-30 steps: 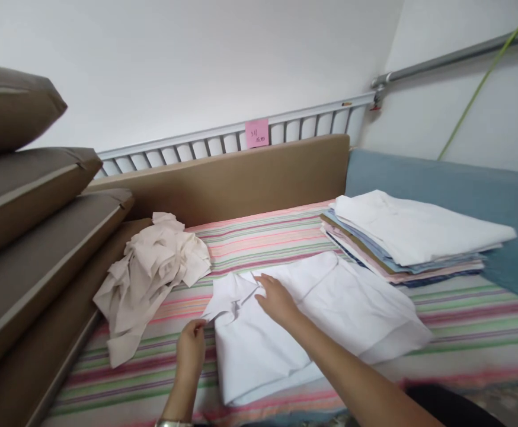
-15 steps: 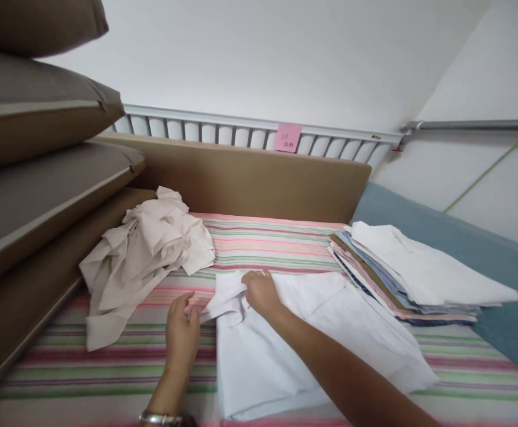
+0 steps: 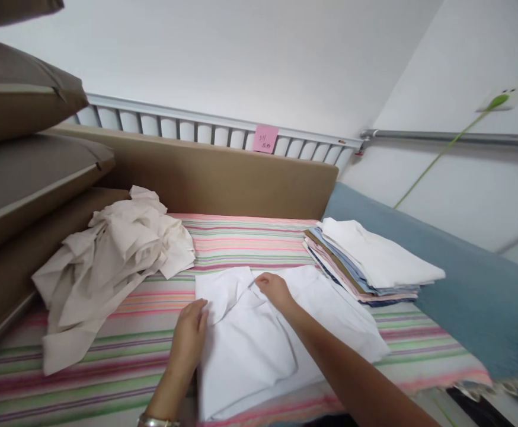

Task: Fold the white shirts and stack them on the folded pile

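Note:
A white shirt lies partly folded on the striped cloth, with a loose flap turned over near its upper left. My right hand pinches the fabric at the upper middle of the shirt, its forearm crossing over the right half. At the left edge, my left hand has its thumb and fingers closed on the shirt's side. A watch is on the left wrist.
A crumpled beige cloth lies to the left, beside stacked brown cushions. On the right sits a pile of folded clothes by a blue-grey panel. Behind, a brown board leans before a radiator bearing a pink note.
The flap of the shirt has been spread flatter across its left part. My left hand has come in to the shirt's edge, and the view has turned rightward.

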Demonstrator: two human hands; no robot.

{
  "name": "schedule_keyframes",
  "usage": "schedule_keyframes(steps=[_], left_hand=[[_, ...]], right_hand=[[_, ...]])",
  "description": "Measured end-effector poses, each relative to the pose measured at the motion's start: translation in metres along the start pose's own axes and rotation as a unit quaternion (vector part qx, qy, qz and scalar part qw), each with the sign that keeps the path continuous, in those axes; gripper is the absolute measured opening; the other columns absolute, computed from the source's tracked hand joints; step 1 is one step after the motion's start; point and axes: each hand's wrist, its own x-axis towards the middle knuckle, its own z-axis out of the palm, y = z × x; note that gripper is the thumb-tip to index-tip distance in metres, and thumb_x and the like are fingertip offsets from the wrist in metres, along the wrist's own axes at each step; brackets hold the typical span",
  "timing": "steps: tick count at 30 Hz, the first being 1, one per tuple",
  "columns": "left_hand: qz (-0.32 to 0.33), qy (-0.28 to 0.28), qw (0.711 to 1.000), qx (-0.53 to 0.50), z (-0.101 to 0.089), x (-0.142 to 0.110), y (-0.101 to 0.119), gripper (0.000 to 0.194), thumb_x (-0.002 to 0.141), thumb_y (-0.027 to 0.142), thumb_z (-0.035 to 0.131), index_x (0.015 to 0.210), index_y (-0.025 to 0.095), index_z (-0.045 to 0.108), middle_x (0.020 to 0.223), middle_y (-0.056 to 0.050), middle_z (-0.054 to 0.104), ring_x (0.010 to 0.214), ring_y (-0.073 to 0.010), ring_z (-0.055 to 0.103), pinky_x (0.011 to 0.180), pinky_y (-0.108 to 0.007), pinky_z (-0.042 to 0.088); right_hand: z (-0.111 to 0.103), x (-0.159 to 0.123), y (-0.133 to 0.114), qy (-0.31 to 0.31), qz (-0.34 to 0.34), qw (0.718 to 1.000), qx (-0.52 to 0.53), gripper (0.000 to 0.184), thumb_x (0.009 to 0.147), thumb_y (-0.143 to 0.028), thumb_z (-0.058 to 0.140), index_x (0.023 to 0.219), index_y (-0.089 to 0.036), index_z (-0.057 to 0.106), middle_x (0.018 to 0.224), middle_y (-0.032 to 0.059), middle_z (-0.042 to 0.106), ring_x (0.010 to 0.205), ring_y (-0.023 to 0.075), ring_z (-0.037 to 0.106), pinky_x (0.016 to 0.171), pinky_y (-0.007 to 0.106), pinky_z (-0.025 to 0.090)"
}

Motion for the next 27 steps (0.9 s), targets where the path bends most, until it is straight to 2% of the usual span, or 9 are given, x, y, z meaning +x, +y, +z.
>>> schedule_keyframes(steps=[3,6,9,12,14,19,24,27], left_hand=[[0.043,-0.030,0.998,0.038,0.011,-0.003,0.011,0.032,0.081,0.034,0.047,0.101,0.016,0.064,0.103,-0.011,0.067,0.099,-0.0252,0.058,0.092,-0.045,0.044],[0.061,-0.067,0.994,0.056,0.020,-0.003,0.023,0.032,0.082,0.030,0.046,0.103,0.015,0.064,0.102,-0.011,0.067,0.098,-0.0255,0.058,0.090,-0.045,0.045],[0.071,-0.112,0.990,0.046,0.026,-0.001,0.032,0.033,0.083,0.026,0.044,0.110,0.018,0.061,0.108,-0.010,0.065,0.101,-0.0244,0.057,0.090,-0.044,0.044],[0.068,-0.152,0.985,0.043,0.028,0.001,0.036,0.035,0.082,0.024,0.046,0.113,0.026,0.061,0.116,-0.009,0.062,0.108,-0.0251,0.054,0.093,-0.046,0.041],[0.050,-0.172,0.983,0.031,0.029,0.001,0.036,0.036,0.080,0.025,0.048,0.114,0.028,0.061,0.119,-0.008,0.061,0.113,-0.0256,0.052,0.097,-0.048,0.038],[0.017,-0.198,0.980,-0.020,0.035,0.003,0.031,0.044,0.077,0.027,0.053,0.121,0.030,0.055,0.124,-0.007,0.058,0.121,-0.0252,0.045,0.103,-0.048,0.032],[-0.025,-0.185,0.979,-0.082,0.044,0.018,0.018,0.046,0.073,0.028,0.055,0.119,0.024,0.057,0.126,-0.009,0.056,0.121,-0.0237,0.046,0.104,-0.044,0.031],[-0.040,-0.156,0.977,-0.142,0.044,0.030,0.014,0.048,0.070,0.030,0.059,0.117,0.019,0.059,0.127,-0.010,0.055,0.121,-0.0234,0.046,0.105,-0.042,0.031]], right_hand=[[0.007,-0.017,-0.002,-0.018,-0.074,0.994,-0.077,0.018,0.073,-0.023,0.052,0.076,-0.023,0.070,0.082,0.0000,0.070,0.079,0.0154,0.062,0.072,0.024,0.043],[0.010,-0.019,-0.006,-0.052,-0.120,0.978,-0.161,0.025,0.078,-0.022,0.047,0.085,-0.025,0.071,0.094,0.0007,0.070,0.088,0.0160,0.062,0.078,0.025,0.042],[0.012,-0.014,-0.011,-0.068,-0.127,0.966,-0.215,0.033,0.082,-0.022,0.043,0.104,-0.029,0.066,0.104,0.0008,0.068,0.095,0.0173,0.061,0.079,0.026,0.041],[0.012,-0.010,-0.015,-0.046,-0.095,0.961,-0.256,0.050,0.082,-0.022,0.043,0.132,-0.031,0.043,0.099,0.0051,0.069,0.089,0.0201,0.063,0.073,0.029,0.043],[0.010,-0.010,-0.016,-0.039,-0.074,0.964,-0.251,0.055,0.083,-0.023,0.042,0.137,-0.029,0.035,0.095,0.0060,0.070,0.085,0.0202,0.063,0.069,0.029,0.043],[0.003,-0.014,-0.011,-0.028,-0.055,0.981,-0.182,0.034,0.082,-0.023,0.045,0.111,-0.028,0.062,0.098,0.0017,0.069,0.088,0.0161,0.062,0.072,0.024,0.042],[0.007,-0.009,-0.012,-0.053,-0.031,0.989,-0.138,0.029,0.076,-0.028,0.055,0.103,-0.026,0.065,0.088,0.0002,0.069,0.079,0.0148,0.063,0.068,0.023,0.042],[0.012,-0.001,-0.018,-0.058,-0.027,0.990,-0.124,0.026,0.074,-0.029,0.057,0.098,-0.027,0.066,0.090,-0.0007,0.069,0.080,0.0149,0.062,0.067,0.023,0.042]])
